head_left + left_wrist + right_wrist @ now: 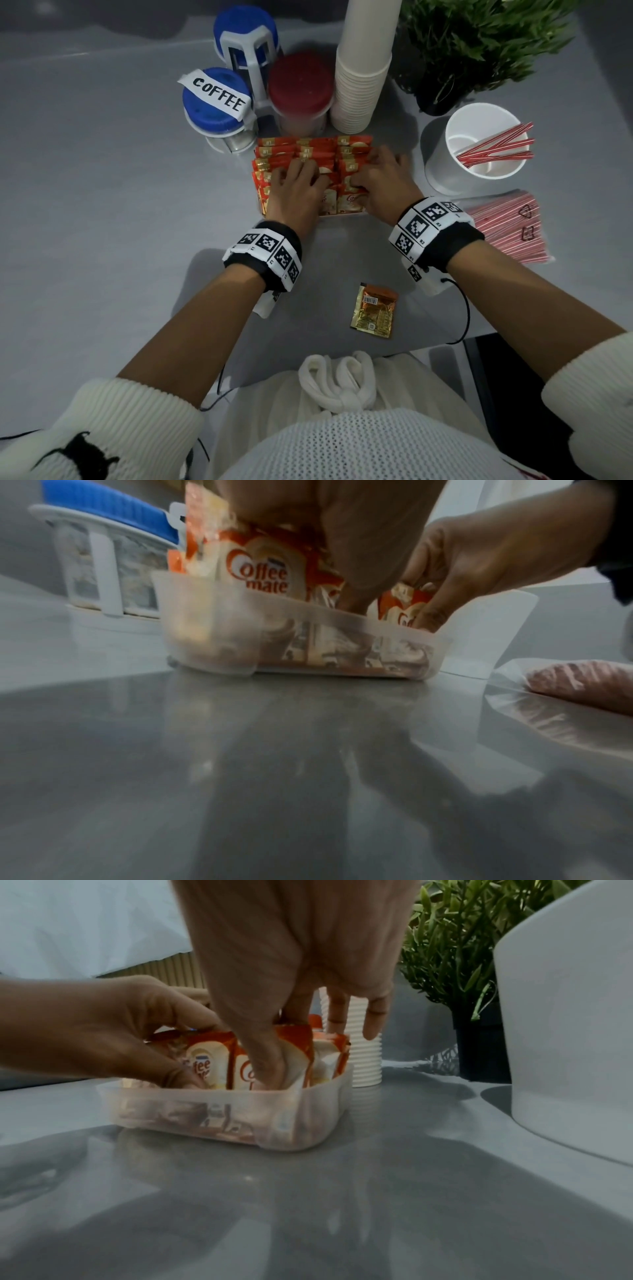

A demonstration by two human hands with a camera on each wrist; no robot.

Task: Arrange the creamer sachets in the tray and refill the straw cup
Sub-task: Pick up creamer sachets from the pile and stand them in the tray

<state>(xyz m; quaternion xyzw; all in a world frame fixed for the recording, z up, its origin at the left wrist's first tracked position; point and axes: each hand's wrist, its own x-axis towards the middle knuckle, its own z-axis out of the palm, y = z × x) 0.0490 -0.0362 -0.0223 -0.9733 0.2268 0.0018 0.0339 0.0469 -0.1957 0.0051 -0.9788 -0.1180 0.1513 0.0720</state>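
A translucent tray (pixel 346 214) at the table's middle holds several red and gold creamer sachets (pixel 308 147) standing in rows. My left hand (pixel 298 178) is in the tray's left half and pinches sachets (pixel 205 1056) between thumb and curled fingers. On the right half, my right hand (pixel 371 174) has its thumb (pixel 267 1066) pressed on the front of a sachet and two fingers behind it. One loose sachet (pixel 374 310) lies face down near me. The white straw cup (pixel 442 154) at the right holds a few red-striped straws (pixel 496 147).
A clear bag of straws (pixel 507 226) lies right of the tray. Behind the tray stand a blue-lidded jar labelled COFFEE (pixel 215 102), a red-lidded jar (pixel 301 92), another blue-lidded jar (pixel 245 34), a stack of paper cups (pixel 359 78) and a potted plant (pixel 472 41).
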